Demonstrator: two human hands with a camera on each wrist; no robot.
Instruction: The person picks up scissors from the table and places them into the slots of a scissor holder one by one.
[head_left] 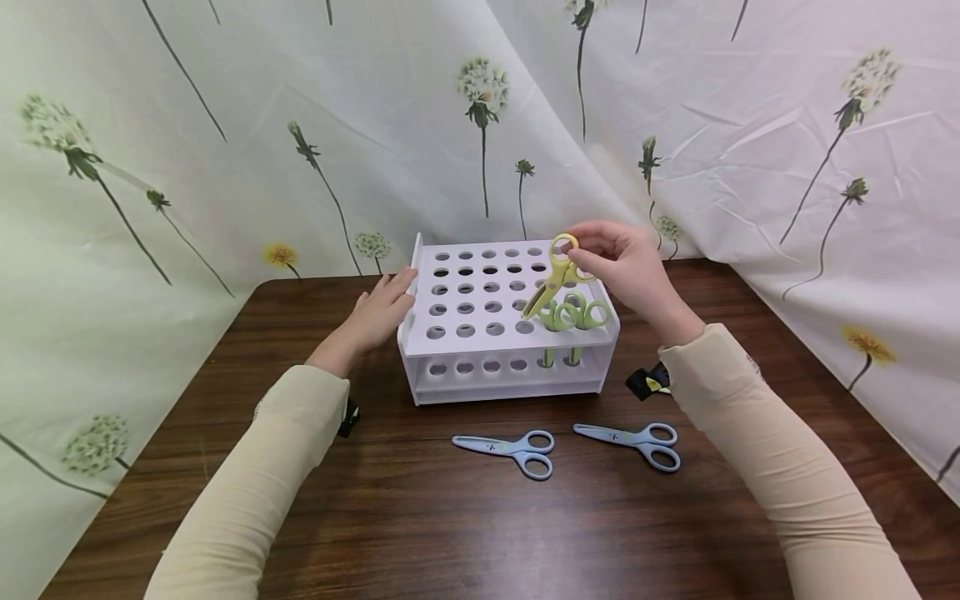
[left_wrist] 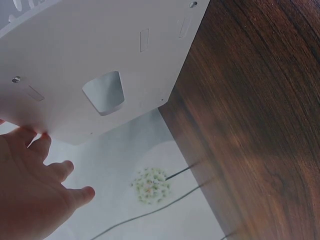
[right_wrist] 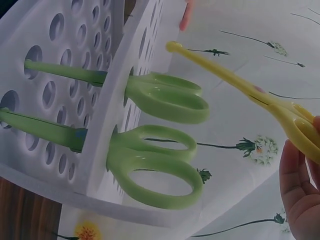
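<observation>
A white rack (head_left: pixel 517 379) with rows of round holes stands in the middle of the table. Yellow scissors (head_left: pixel 553 279) hang above its right side, blades pointing down and left; my right hand (head_left: pixel 626 262) pinches them by the handles. In the right wrist view the yellow scissors (right_wrist: pixel 240 85) are apart from the rack top. Two pairs of green scissors (right_wrist: pixel 155 167) stand in holes at the rack's front right corner, handles up. My left hand (head_left: pixel 378 308) touches the rack's left side panel (left_wrist: pixel 135 30), its fingers spread along the upper edge.
Two pairs of blue scissors lie on the dark wooden table (head_left: pixel 405 533) before the rack: one pair (head_left: pixel 510 450) in the middle, the other (head_left: pixel 633 437) to the right. A yellow item (head_left: pixel 660 385) shows partly behind the right wrist. A dandelion-print cloth (head_left: pixel 420 125) hangs behind the table.
</observation>
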